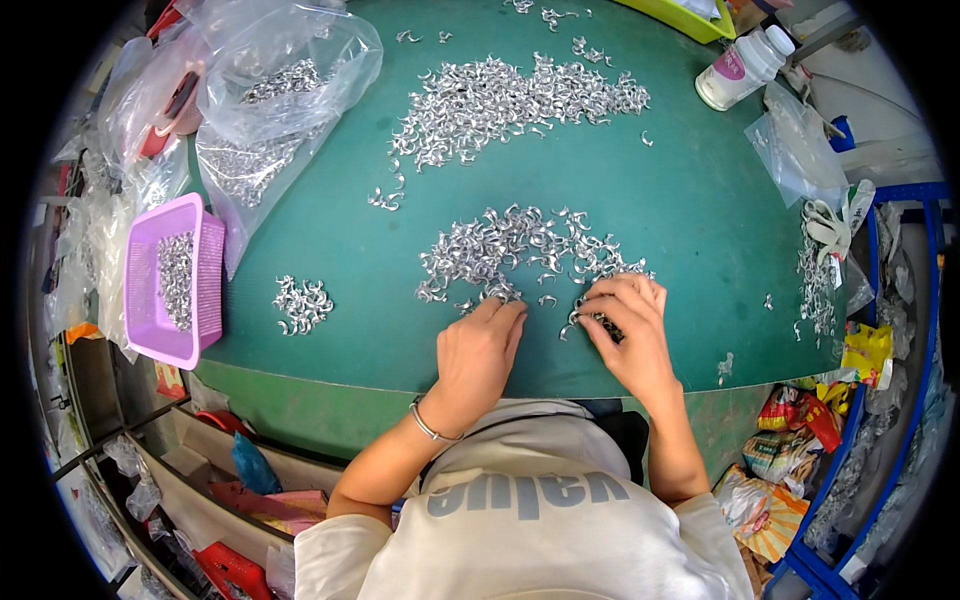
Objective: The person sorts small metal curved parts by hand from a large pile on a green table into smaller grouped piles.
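Note:
Small curved silvery metal pieces (490, 250) lie in a loose heap on the green tabletop just beyond my hands. My left hand (474, 350) is at the heap's near edge, thumb and fingers pinched together; what they hold, if anything, is hidden. To its right, my right hand (638, 330) curls over several of the same pieces (606, 326), which show between thumb and fingers. Farther back spreads a larger heap of these pieces (500, 105). A small separate pile (302, 305) sits to the left of my left hand.
At the left stands a purple basket (208, 290) partly filled with metal pieces, beside a clear plastic bag (225, 215) of more. A white bottle (740, 70) and a yellow-green tray (690, 22) are at the back right. Loose pieces (815, 285) and a white glove (828, 230) lie along the right edge.

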A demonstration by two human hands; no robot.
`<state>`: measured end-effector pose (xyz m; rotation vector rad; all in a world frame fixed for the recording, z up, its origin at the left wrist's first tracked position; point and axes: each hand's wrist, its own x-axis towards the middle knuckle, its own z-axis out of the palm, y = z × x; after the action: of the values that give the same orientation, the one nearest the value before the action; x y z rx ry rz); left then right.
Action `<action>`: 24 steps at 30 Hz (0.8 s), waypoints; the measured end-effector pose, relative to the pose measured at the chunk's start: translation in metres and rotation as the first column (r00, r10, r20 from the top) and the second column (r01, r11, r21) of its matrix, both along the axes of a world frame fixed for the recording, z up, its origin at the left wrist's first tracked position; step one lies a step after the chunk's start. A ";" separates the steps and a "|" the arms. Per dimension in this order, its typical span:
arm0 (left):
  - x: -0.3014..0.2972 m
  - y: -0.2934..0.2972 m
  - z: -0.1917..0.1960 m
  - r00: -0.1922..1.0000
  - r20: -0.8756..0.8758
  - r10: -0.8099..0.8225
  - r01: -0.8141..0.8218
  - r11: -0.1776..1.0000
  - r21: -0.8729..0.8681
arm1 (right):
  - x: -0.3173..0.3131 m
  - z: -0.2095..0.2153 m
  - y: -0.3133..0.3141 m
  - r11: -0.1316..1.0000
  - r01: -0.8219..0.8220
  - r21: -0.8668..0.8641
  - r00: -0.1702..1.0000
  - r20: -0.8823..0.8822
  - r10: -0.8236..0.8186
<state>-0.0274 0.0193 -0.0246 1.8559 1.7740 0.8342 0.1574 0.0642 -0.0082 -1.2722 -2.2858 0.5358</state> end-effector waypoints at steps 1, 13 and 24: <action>0.001 0.000 0.000 0.999 0.027 0.023 -0.024 1.000 0.011 | 0.001 -0.003 0.002 0.999 0.036 -0.011 0.999 -0.032 -0.036; 0.011 0.010 -0.001 0.994 -0.052 -0.097 0.096 0.995 -0.023 | -0.021 -0.012 0.015 0.988 0.099 0.116 0.986 0.124 -0.113; 0.017 0.033 -0.006 0.990 -0.139 -0.004 0.006 1.000 0.018 | -0.016 -0.006 0.006 0.988 0.138 0.071 0.990 -0.006 -0.138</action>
<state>-0.0101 0.0520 -0.0304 1.9724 1.8489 0.7376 0.1417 0.0706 -0.0145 -1.3820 -2.1760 0.4020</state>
